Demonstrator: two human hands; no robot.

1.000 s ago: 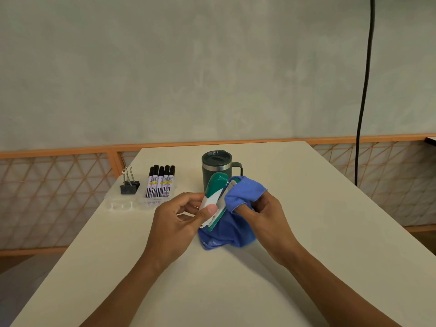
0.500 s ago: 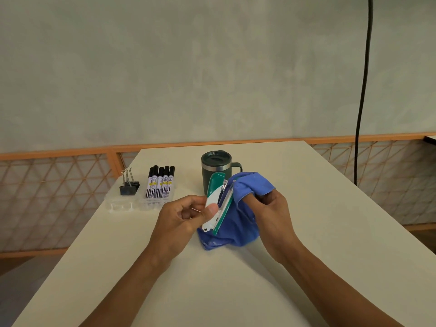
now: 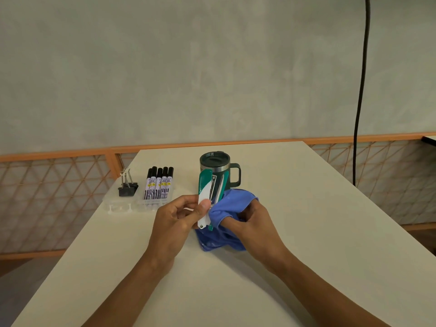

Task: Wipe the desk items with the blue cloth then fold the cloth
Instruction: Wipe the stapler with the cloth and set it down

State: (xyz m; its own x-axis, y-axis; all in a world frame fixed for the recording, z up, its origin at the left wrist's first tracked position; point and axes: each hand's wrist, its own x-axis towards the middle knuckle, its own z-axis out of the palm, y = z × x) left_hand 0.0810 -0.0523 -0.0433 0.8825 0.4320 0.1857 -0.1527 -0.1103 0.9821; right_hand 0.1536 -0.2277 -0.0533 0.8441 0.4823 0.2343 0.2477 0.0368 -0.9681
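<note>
**Stapler held up, cloth pressed to its side**

The right hand's fingertips are hidden inside the blue cloth point(image 3: 230, 204), so how they grip cannot be made out; the fingers point(image 3: 253, 206) that show are curled around the bunched fabric. On the left hand point(image 3: 175, 223), thumb and fingers pinch the lower white end of the stapler point(image 3: 204, 185). It stands nearly upright above the tabletop point(image 3: 306, 232), its green top arm swung apart from the base. The right hand point(image 3: 256, 224) presses a fold of cloth against the stapler's right side, and the rest hangs crumpled down to the tabletop. The stapler partly covers a dark green mug point(image 3: 214, 161) behind it. To the left, black markers point(image 3: 159, 185) and binder clips point(image 3: 127, 187) sit in a clear tray point(image 3: 118, 207).
</note>
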